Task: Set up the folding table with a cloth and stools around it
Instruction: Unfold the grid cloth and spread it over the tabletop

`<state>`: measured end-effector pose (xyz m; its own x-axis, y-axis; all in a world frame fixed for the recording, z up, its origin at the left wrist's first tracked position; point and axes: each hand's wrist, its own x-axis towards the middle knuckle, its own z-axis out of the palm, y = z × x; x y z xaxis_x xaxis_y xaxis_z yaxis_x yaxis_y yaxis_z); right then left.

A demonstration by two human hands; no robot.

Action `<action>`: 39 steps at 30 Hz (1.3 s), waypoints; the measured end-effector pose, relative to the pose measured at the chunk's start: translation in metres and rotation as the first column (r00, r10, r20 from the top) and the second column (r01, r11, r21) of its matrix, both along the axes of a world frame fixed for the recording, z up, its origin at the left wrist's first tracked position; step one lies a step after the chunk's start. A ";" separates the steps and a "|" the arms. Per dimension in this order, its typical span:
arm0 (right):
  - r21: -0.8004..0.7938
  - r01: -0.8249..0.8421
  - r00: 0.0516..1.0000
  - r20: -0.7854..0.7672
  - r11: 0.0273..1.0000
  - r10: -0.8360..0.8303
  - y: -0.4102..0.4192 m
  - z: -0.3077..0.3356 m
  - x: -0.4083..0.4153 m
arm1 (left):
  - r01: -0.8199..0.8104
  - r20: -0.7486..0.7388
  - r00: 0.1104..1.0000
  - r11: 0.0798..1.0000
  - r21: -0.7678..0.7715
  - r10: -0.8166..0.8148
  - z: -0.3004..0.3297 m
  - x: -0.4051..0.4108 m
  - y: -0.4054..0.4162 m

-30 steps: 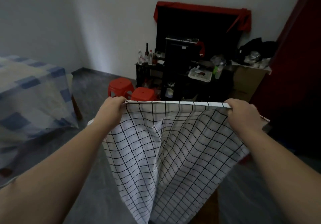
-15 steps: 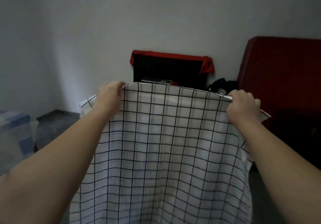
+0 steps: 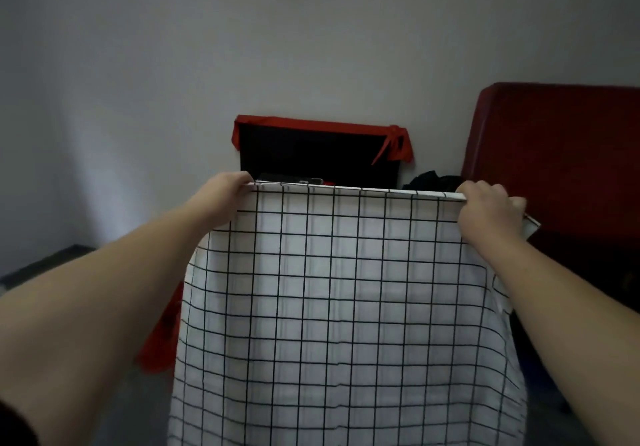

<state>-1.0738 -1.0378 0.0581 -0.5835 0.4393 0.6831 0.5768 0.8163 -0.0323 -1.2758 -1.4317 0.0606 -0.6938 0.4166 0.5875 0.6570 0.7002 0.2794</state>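
Note:
A white cloth [image 3: 346,307] with a black grid pattern hangs spread out flat in front of me, filling the lower middle of the head view. My left hand [image 3: 221,199] grips its top edge at the left corner. My right hand [image 3: 488,210] grips the top edge at the right corner, a small flap of cloth sticking out beyond it. Both arms are stretched forward at about chest height. A red stool [image 3: 161,334] shows partly past the cloth's left edge, low down. The folding table is hidden from view.
Behind the cloth stands a black panel [image 3: 318,158] draped with red fabric against the grey wall. A large dark red object [image 3: 561,154] fills the right side. Dark clothing [image 3: 433,180] lies between them. Grey floor shows at the lower left.
The cloth was lifted and shaken out from a sagging, folded hang into a flat spread sheet. My view tilted upward, so the shelves, the blue-checked cover and most of the stools dropped out of sight.

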 end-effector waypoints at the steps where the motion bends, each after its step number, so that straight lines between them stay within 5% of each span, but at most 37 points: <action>1: -0.009 0.001 1.000 0.007 1.000 -0.001 0.006 -0.002 -0.011 | -0.006 0.007 1.000 1.000 -0.008 0.006 -0.002 -0.010 0.007; 17: -0.005 -0.039 0.985 -0.169 0.999 0.038 0.028 -0.009 -0.037 | 0.110 -0.105 0.989 0.994 0.021 -0.107 0.013 -0.066 0.030; 23: 0.015 -0.071 0.995 -0.074 0.997 0.072 0.017 -0.044 -0.020 | 0.071 -0.032 0.997 0.995 -0.071 -0.074 -0.018 -0.065 0.009; 39: -0.235 -0.177 0.964 0.152 0.956 0.216 -0.029 -0.225 0.078 | 0.113 0.233 0.971 0.956 -0.272 -0.049 -0.182 0.027 -0.059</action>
<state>-0.9960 -1.0671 -0.1672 -0.7746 0.4303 0.4635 0.4182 0.8983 -0.1350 -1.2492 -1.4908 -0.1214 -0.7498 0.6027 0.2732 0.6589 0.7182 0.2238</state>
